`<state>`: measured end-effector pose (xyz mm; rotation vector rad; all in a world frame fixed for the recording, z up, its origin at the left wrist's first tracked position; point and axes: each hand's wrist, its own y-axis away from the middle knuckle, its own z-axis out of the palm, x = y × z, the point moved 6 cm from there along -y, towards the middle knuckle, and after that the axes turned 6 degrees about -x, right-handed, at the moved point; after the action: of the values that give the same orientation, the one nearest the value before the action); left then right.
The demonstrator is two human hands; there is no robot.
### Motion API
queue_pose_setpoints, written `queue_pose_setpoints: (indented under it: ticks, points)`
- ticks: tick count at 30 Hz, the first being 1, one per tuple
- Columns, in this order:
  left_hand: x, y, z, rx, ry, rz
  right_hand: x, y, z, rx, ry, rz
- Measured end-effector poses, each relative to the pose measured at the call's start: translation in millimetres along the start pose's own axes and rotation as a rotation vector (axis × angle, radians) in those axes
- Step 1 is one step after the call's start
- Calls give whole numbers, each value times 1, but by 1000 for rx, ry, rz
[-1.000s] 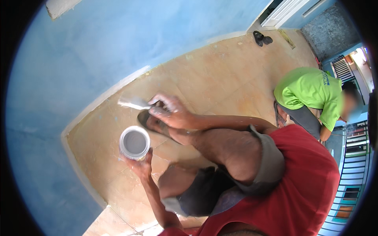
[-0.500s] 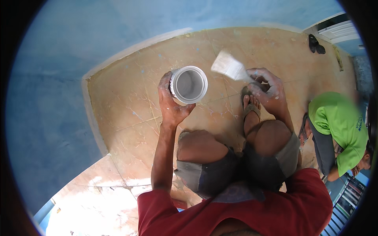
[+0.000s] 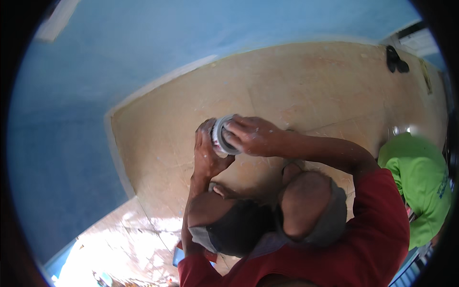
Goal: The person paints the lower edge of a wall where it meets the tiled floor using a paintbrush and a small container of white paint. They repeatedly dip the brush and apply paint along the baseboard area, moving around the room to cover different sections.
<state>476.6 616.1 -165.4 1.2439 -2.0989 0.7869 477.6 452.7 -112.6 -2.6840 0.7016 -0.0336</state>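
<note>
My left hand [image 3: 205, 154] is wrapped round the side of a small white paint tub [image 3: 216, 137], holding it tilted over the floor in front of my knees. My right hand [image 3: 254, 136] reaches across from the right, its fingers curled at and into the tub's mouth. The paintbrush that this hand held half a second ago is hidden, apparently down inside the tub. What lies in the tub is covered by my fingers.
A blue wall [image 3: 129, 57] with a pale strip along its foot bends round the left and far side of the tiled floor [image 3: 306, 91]. Black slippers [image 3: 396, 60] lie far right. A person in a green shirt [image 3: 416, 186] crouches at the right.
My right hand has swung left to the tub, and the paintbrush has gone out of sight there. The tub has tilted and lowered slightly in my left hand. The view has shifted.
</note>
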Motion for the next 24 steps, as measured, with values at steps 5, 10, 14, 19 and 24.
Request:
queue_pose_setpoints:
  ticks: [5, 10, 14, 19, 24]
  points:
    - [31, -40, 29, -43, -111, 108, 17, 48, 10, -74, 19, 284]
    - [42, -71, 75, -189, -190, 163, 52, 101, -3, -203, -563, 554]
    - [57, -80, 71, -139, -85, 192, 71, 124, -37, 112, -636, 688]
    - [62, -70, 61, -156, -15, 243, 47, 107, -16, 181, -516, 751]
    - [56, -28, 57, -208, -11, 208, 14, 116, -17, 101, -716, 717]
